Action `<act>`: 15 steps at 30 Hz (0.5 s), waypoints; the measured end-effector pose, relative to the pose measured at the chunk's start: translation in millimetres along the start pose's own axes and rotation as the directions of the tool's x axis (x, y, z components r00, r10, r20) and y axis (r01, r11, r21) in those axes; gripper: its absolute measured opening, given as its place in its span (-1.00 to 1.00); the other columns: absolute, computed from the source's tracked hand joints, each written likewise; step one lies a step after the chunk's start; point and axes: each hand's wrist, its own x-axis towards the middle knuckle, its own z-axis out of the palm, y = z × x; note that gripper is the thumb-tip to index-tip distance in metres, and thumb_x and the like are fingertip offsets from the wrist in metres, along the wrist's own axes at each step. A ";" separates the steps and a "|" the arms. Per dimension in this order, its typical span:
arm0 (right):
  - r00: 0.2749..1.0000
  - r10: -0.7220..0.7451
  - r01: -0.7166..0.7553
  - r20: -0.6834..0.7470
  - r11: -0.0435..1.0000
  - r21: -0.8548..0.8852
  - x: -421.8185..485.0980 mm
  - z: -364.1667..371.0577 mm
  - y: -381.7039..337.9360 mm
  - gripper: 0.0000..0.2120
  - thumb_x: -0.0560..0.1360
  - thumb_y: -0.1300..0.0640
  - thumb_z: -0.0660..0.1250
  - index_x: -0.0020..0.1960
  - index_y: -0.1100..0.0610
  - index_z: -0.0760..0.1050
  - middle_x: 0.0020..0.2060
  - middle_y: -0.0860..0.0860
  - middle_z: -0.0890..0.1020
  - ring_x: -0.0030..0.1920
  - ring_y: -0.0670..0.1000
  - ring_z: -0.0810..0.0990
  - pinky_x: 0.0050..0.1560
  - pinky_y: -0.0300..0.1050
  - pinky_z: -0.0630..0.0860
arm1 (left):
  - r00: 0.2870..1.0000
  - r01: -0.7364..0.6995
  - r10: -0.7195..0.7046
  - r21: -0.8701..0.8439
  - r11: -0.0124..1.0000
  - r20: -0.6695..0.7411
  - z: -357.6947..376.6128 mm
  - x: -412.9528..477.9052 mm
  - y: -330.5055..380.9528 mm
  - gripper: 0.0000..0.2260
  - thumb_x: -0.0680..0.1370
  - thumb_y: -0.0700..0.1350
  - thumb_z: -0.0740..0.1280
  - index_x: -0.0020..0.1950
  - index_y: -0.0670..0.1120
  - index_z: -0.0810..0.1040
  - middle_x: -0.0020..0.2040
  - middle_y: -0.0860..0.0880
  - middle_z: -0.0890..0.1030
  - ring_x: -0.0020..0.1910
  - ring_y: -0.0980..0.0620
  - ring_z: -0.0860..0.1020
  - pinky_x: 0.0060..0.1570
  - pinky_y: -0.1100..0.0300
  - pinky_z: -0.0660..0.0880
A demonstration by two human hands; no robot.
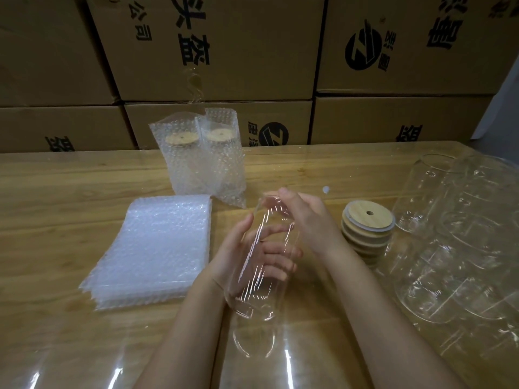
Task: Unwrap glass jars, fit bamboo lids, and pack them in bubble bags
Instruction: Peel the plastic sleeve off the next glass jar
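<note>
A clear glass jar (259,265) is tilted above the table's middle, its mouth pointing away from me. My left hand (238,248) grips its body from the left, fingers showing through the glass. At the jar's mouth my right hand (303,217) pinches something thin and clear, which looks like plastic wrap. A stack of bamboo lids (366,230) with centre holes stands just right of my right hand. Flat bubble bags (157,248) lie piled to the left.
Two packed jars with bamboo lids in bubble bags (205,161) stand at the back centre. Several bare glass jars (460,234) in clear wrap lie at the right. Cardboard boxes (213,46) wall the far edge of the wooden table (70,192). Clear film (84,366) covers the front.
</note>
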 end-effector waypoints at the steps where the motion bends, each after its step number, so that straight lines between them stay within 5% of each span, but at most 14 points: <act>1: 1.000 -0.023 0.023 0.007 0.998 -0.066 -1.6 -0.6 -3.4 -0.64 0.44 -0.17 0.18 -0.02 -0.01 0.65 -0.10 -0.03 0.71 -0.09 -0.06 0.68 -0.07 0.15 0.59 | 1.000 -0.018 0.018 -0.008 1.000 0.011 0.5 -0.2 -0.7 -0.33 0.25 0.33 0.49 0.12 -0.15 0.65 -0.06 -0.32 0.63 -0.19 -0.21 0.64 -0.21 0.02 0.60; 4: 0.995 -0.095 0.101 0.040 0.978 -0.181 -6.2 -1.0 -9.3 -0.70 0.50 -0.15 0.17 0.04 -0.13 0.64 -0.20 -0.14 0.70 -0.17 -0.01 0.68 -0.04 0.24 0.58 | 0.997 -0.076 0.076 -0.045 0.996 0.016 2.1 0.7 -3.3 -0.40 0.26 0.31 0.50 0.10 -0.10 0.67 -0.08 -0.23 0.66 -0.19 -0.15 0.64 -0.23 0.04 0.60; 6: 0.989 -0.144 0.149 0.040 0.973 -0.178 -6.8 -1.0 -10.4 -0.77 0.54 -0.09 0.22 0.05 -0.14 0.65 -0.26 -0.27 0.66 -0.18 -0.20 0.63 -0.05 -0.11 0.58 | 0.990 -0.138 0.136 -0.054 0.989 -0.029 5.4 2.8 -4.1 -0.37 0.25 0.31 0.52 0.14 -0.09 0.63 -0.11 -0.15 0.66 -0.20 -0.07 0.63 -0.26 0.10 0.58; 9: 0.976 -0.217 0.214 0.004 0.959 -0.185 -4.8 -1.5 -11.3 -0.84 0.53 0.08 0.32 -0.01 -0.10 0.66 -0.04 -0.27 0.63 0.09 -0.38 0.52 0.09 -0.46 0.38 | 0.936 -0.243 0.261 0.103 0.965 -0.238 9.5 11.4 -3.9 -0.25 0.21 0.31 0.53 0.26 -0.07 0.49 -0.13 -0.09 0.68 -0.22 -0.01 0.65 -0.27 0.16 0.60; 12: 0.956 -0.289 0.264 -0.046 0.918 -0.296 -3.9 -3.0 -10.7 -0.84 0.53 0.15 0.33 0.03 0.00 0.66 0.10 -0.14 0.61 0.11 -0.35 0.50 0.10 -0.65 0.20 | 0.766 -0.369 0.517 0.397 0.840 -0.382 7.5 18.0 -8.7 -0.38 0.32 0.21 0.47 0.32 0.04 0.46 -0.11 0.01 0.69 -0.16 0.04 0.66 -0.23 0.24 0.57; 15: 0.935 -0.348 0.296 -0.061 0.866 -0.402 -2.8 0.3 -8.6 -0.76 0.57 0.17 0.26 0.19 0.08 0.59 0.19 -0.09 0.60 0.19 -0.31 0.45 0.23 -0.49 0.30 | 0.530 -0.404 0.777 0.706 0.582 -0.338 1.5 15.2 -15.1 -0.47 0.34 0.29 0.46 0.27 0.30 0.42 0.05 0.10 0.64 0.02 0.07 0.64 -0.04 0.22 0.56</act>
